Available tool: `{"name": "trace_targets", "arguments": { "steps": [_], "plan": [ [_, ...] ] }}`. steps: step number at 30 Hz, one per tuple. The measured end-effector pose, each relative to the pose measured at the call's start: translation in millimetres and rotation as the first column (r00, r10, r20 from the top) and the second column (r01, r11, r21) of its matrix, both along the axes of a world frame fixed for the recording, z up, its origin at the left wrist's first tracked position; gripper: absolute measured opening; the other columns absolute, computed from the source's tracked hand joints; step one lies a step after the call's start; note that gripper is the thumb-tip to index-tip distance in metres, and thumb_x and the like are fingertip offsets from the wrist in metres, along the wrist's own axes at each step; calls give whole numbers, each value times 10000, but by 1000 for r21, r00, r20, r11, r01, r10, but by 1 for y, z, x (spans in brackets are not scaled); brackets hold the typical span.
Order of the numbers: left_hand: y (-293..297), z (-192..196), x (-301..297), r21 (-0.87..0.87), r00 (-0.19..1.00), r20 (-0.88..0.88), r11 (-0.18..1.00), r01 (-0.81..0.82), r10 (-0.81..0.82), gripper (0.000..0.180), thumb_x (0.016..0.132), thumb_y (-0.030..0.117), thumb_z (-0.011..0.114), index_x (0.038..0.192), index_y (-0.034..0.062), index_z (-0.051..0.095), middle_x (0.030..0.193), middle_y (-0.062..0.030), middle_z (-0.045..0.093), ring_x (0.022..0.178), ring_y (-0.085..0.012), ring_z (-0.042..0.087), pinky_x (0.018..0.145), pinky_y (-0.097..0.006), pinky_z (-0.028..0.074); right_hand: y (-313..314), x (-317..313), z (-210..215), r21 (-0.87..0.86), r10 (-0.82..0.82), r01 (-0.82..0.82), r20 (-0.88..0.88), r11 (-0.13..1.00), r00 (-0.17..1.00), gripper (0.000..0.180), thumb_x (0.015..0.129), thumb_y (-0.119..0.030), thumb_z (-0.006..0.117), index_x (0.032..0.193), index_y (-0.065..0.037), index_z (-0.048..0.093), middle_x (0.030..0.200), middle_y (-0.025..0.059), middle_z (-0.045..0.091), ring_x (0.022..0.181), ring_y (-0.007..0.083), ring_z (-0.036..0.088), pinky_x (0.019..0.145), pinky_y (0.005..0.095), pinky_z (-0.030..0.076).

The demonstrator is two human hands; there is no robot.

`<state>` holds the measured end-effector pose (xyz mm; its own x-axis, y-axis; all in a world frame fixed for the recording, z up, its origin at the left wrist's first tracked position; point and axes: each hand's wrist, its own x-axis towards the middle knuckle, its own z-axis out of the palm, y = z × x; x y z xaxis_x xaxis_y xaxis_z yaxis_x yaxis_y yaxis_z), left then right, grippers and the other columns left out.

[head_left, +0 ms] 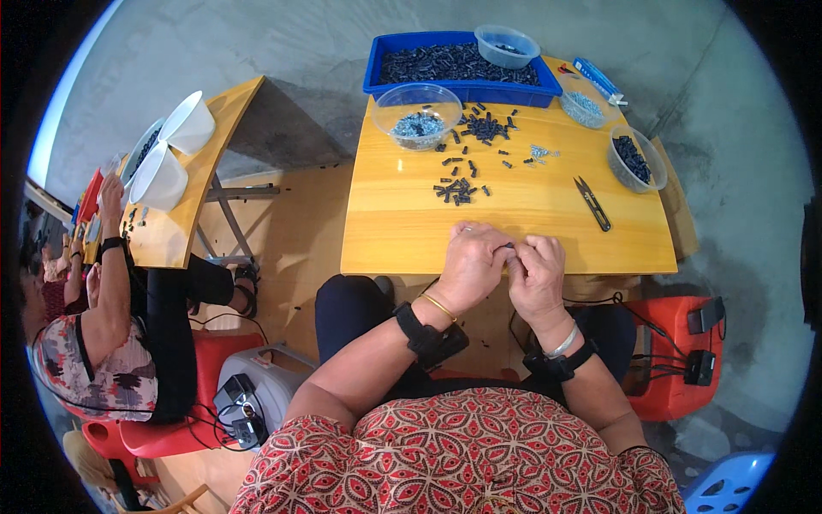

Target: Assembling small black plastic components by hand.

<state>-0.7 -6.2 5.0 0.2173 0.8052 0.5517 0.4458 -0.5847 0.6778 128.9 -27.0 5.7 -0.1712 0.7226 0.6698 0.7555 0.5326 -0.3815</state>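
At the near edge of the yellow table (394,240), my left hand (473,264) and my right hand (537,274) meet, fingertips pinched together. Between them shows a tiny dark piece (509,246), mostly covered by the fingers; its kind is too small to make out. Beyond my hands lies a small group of black plastic parts (458,190), with a larger pile of black parts (487,128) farther off. A few small silvery pieces (539,152) are scattered to the right. Black thread snips (592,204) rest on the table, right of my hands.
A blue tray (374,81) full of black parts stands at the far edge, a clear bowl (507,38) on its corner. More clear bowls (418,96) (586,101) (655,167) hold small parts. To the left, another person (103,343) works at a second table (224,111). A red stool (676,390) stands at right.
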Motion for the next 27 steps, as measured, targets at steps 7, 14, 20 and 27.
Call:
{"name": "trace_targets", "arguments": {
  "steps": [7, 14, 20, 27],
  "plan": [
    [0, -3, -2, 49, 994, -98, 998, -42, 47, 58, 644, 62, 635, 698, 71, 615, 674, -71, 585, 696, -235, 542, 747, -342, 356, 11, 12, 5, -129, 39, -76, -270, 989, 962, 88, 726, -2, 507, 802, -14, 548, 798, 120, 544, 751, 280, 499, 697, 368, 392],
    [-2, -3, 1, 109, 987, -118, 989, -97, 110, 52, 605, 52, 609, 612, 59, 558, 658, -73, 533, 682, -257, 509, 720, -360, 343, 64, -23, 6, -135, -13, -43, -390, 990, 921, 143, 734, 35, 427, 810, -9, 540, 752, 121, 575, 736, 265, 525, 689, 355, 411],
    [-8, -3, 2, 54, 981, -113, 987, -150, 156, 67, 596, 47, 594, 562, 62, 538, 640, -73, 526, 684, -259, 501, 711, -364, 332, 70, -22, -7, 15, -41, 45, -200, 999, 979, 122, 617, 40, 456, 633, -56, 530, 683, 84, 557, 679, 287, 494, 623, 385, 384],
    [-7, -6, 5, 50, 977, -94, 981, -188, 192, 93, 607, 33, 582, 535, 61, 530, 598, -79, 514, 649, -262, 494, 679, -358, 317, 71, -21, -12, -73, -126, 124, -27, 990, 992, 96, 581, -4, 498, 534, -88, 488, 635, 60, 517, 726, 273, 467, 675, 384, 337]
  ]
}}
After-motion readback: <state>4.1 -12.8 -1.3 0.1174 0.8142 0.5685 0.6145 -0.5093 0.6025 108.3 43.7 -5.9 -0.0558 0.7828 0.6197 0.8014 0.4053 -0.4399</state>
